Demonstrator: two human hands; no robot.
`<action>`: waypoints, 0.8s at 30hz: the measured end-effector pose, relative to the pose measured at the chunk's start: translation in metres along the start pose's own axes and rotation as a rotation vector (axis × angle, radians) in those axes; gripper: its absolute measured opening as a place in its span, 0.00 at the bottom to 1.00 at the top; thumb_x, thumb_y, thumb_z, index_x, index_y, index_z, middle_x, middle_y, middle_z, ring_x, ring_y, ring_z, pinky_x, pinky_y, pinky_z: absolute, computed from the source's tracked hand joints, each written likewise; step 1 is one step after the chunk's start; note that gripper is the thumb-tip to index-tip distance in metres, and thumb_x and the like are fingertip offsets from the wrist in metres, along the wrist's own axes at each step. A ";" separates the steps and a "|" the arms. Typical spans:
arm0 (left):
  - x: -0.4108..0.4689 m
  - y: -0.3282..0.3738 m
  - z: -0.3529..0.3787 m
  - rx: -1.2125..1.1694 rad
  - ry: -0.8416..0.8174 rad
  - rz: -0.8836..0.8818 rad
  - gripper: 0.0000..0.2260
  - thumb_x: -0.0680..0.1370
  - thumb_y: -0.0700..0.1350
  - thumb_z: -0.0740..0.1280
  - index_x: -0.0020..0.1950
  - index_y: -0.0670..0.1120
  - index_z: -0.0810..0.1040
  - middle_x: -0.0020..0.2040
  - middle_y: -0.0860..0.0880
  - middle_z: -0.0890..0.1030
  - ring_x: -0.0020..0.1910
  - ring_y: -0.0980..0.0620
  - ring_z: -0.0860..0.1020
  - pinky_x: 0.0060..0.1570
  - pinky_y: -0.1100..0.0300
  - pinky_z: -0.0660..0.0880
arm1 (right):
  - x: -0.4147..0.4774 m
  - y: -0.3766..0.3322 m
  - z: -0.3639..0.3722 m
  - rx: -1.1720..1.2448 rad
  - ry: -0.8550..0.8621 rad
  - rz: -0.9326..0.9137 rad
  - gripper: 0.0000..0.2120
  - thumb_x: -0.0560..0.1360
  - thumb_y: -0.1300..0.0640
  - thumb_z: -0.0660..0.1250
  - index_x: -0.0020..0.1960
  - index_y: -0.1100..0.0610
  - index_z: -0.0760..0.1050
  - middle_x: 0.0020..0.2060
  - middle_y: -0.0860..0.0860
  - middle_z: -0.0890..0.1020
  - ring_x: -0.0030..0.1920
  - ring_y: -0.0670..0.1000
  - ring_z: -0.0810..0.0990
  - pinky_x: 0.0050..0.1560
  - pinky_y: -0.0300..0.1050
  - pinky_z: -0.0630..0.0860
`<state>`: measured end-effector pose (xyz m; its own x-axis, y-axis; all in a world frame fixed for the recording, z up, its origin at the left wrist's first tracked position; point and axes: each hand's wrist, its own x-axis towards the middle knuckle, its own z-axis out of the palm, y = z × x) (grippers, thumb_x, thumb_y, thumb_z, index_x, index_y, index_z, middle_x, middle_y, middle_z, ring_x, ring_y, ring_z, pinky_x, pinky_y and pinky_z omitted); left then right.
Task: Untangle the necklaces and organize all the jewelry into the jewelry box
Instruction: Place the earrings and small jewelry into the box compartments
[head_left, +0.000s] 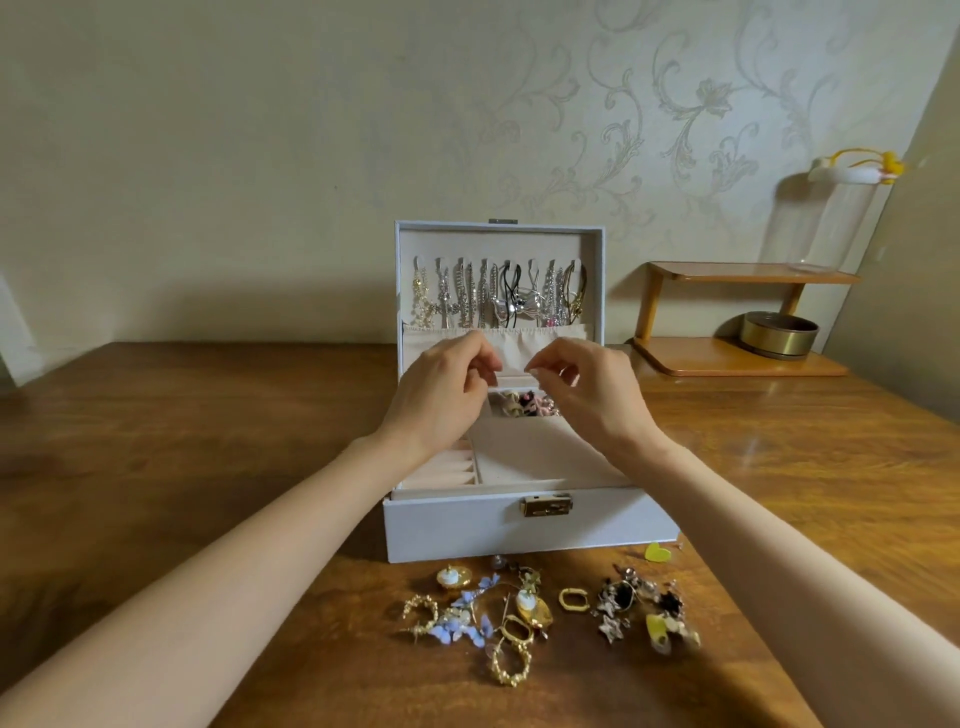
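A white jewelry box stands open on the wooden table, its lid upright. Several necklaces hang from hooks inside the lid above a fabric pocket. My left hand and my right hand hover over the box's tray with fingertips pinched close together; what they pinch is too small to make out. A back compartment holds small jewelry pieces. Loose earrings in gold, blue and dark tones lie on the table in front of the box.
A wooden two-tier shelf stands at the right against the wall, holding a brass round tin below and a clear glass cylinder on top. A yellow heart piece lies by the box's front right corner.
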<state>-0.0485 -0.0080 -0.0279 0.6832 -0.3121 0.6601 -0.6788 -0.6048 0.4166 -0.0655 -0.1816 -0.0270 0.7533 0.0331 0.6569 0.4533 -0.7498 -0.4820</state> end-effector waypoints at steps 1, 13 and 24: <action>-0.008 0.006 -0.002 -0.012 -0.007 0.015 0.09 0.75 0.31 0.60 0.49 0.43 0.76 0.47 0.48 0.79 0.47 0.51 0.78 0.48 0.51 0.76 | -0.007 -0.005 -0.002 0.001 -0.027 -0.034 0.04 0.73 0.61 0.69 0.44 0.54 0.81 0.38 0.48 0.83 0.37 0.48 0.78 0.42 0.51 0.78; -0.089 0.032 -0.046 -0.164 -0.298 0.047 0.11 0.74 0.30 0.65 0.43 0.46 0.74 0.48 0.54 0.77 0.48 0.64 0.75 0.47 0.69 0.74 | -0.082 -0.061 -0.030 0.193 -0.662 -0.244 0.03 0.70 0.54 0.74 0.43 0.53 0.83 0.34 0.44 0.81 0.30 0.42 0.73 0.32 0.31 0.64; -0.106 0.026 -0.072 0.174 -0.755 0.110 0.09 0.69 0.59 0.72 0.42 0.56 0.78 0.67 0.73 0.47 0.66 0.73 0.39 0.57 0.83 0.40 | -0.096 -0.066 -0.033 0.070 -1.034 -0.282 0.14 0.66 0.45 0.76 0.49 0.48 0.79 0.45 0.42 0.77 0.45 0.42 0.76 0.46 0.40 0.73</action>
<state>-0.1578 0.0618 -0.0422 0.6552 -0.7529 0.0617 -0.7436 -0.6285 0.2282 -0.1840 -0.1572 -0.0388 0.6403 0.7668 -0.0440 0.6751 -0.5892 -0.4438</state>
